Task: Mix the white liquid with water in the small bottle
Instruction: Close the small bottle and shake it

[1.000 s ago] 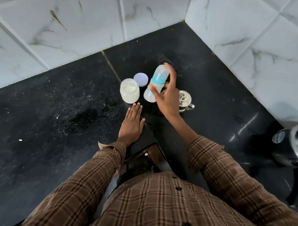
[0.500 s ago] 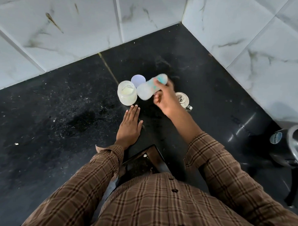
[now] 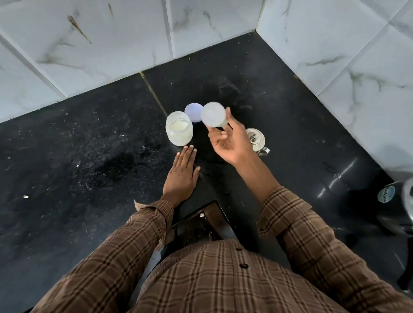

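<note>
With the small bottle [image 3: 213,114] tipped so its round base faces the camera, well into the shaking part. Pinched in the right hand [image 3: 229,140], fingers curled round the neck end, lifted clear of the black counter [image 3: 83,163], roughly mid-counter and a fair way out from the back corner where the two tiled walls [image 3: 344,55] meet. Cap end hidden behind the base and the fingers, so can't say from here whether closed tight; judging by the angle with no spill showing, probably capped. Contents not readable through the cloudy base either.

Left hand [image 3: 180,176] flat on the counter near its front edge, fingers straight and together, gripping nothing, fingertips just short of the open jar [image 3: 179,128]. Jar upright, pale white liquid inside, so not all poured off. Round lid [image 3: 193,112] lying flat just behind the jar, partly covered by the bottle. Small steel pot [image 3: 256,140] with knobbed lid standing just right of the lifted hand.

Reckoning: filling likely done, mixing under way. Left to go, as a guess: finish the shake, set the bottle down upright, maybe lid back on the jar.
</note>
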